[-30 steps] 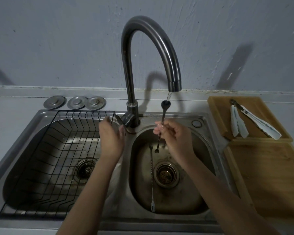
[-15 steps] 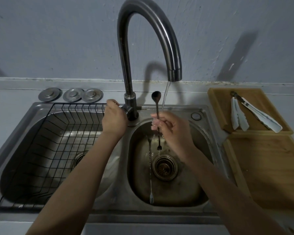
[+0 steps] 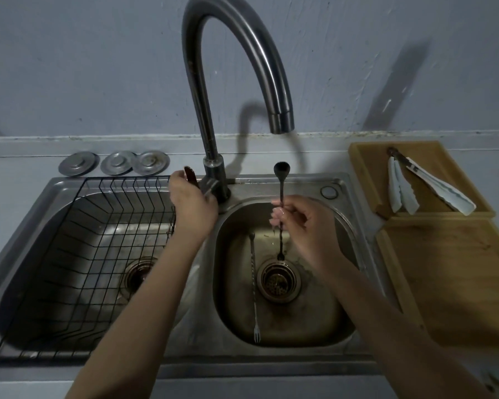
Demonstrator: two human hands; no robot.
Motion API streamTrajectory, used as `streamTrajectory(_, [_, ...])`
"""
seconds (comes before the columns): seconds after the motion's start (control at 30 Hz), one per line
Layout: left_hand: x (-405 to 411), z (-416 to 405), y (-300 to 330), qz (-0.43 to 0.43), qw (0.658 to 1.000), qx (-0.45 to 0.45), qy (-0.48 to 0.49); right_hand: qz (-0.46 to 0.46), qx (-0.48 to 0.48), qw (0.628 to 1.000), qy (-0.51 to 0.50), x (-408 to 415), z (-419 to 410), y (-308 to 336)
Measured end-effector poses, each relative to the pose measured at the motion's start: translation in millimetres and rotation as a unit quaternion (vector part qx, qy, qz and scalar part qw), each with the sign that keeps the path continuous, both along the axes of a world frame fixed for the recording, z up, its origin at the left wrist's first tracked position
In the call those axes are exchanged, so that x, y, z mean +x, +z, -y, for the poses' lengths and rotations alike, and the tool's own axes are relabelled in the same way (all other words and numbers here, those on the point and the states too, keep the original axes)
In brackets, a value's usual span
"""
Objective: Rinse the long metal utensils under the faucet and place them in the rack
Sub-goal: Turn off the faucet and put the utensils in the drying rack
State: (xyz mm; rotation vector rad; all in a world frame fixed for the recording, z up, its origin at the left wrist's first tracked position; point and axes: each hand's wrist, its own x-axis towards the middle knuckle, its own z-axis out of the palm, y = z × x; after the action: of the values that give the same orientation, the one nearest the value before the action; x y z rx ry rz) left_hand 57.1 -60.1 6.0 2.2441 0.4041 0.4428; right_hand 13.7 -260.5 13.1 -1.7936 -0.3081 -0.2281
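My right hand [image 3: 303, 223] pinches a long twisted metal spoon [image 3: 281, 194] upright over the right sink basin [image 3: 323, 312], bowl end up and small fork end down near the drain. No water runs from the spout of the curved faucet [image 3: 281, 122] above it. My left hand [image 3: 192, 208] grips the faucet lever [image 3: 190, 175] at the faucet base. A second long twisted utensil [image 3: 254, 286] with a fork tip lies on the bottom of the right basin. The black wire rack [image 3: 78, 254] sits in the left basin and holds nothing.
Three round metal drain covers [image 3: 114, 164] lie on the counter behind the rack. White-tipped tongs [image 3: 415, 188] rest in a wooden tray [image 3: 366, 180] at the right, with a wooden board [image 3: 455, 277] in front of it.
The water stream seen earlier has stopped. My left hand has closed on the faucet lever and turned it up. The spoon stays upright in my right hand, shifted slightly left of the spout.
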Motion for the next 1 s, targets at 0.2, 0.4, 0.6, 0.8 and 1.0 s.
streamTrajectory(0.2, [-45,44,-53,0.125,0.985,0.053,-0.107,-0.033,0.018,0.999,-0.029,1,18,-26])
streamTrajectory(0.4, [-41,63,-103,-0.327,0.902,0.051,-0.276,-0.086,0.021,0.994,-0.058,-1,28,-48])
streamTrajectory(0.6, [-30,69,-145,-0.420,0.856,0.124,-0.273,-0.149,0.009,0.987,-0.059,-1,34,-60])
streamTrajectory(0.8, [-26,67,-157,-0.409,0.877,0.098,-0.234,-0.161,-0.008,0.985,-0.066,2,37,-69])
streamTrajectory(1.0, [-27,66,-137,-0.391,0.898,0.033,-0.197,-0.162,0.001,0.985,-0.063,-1,33,-71])
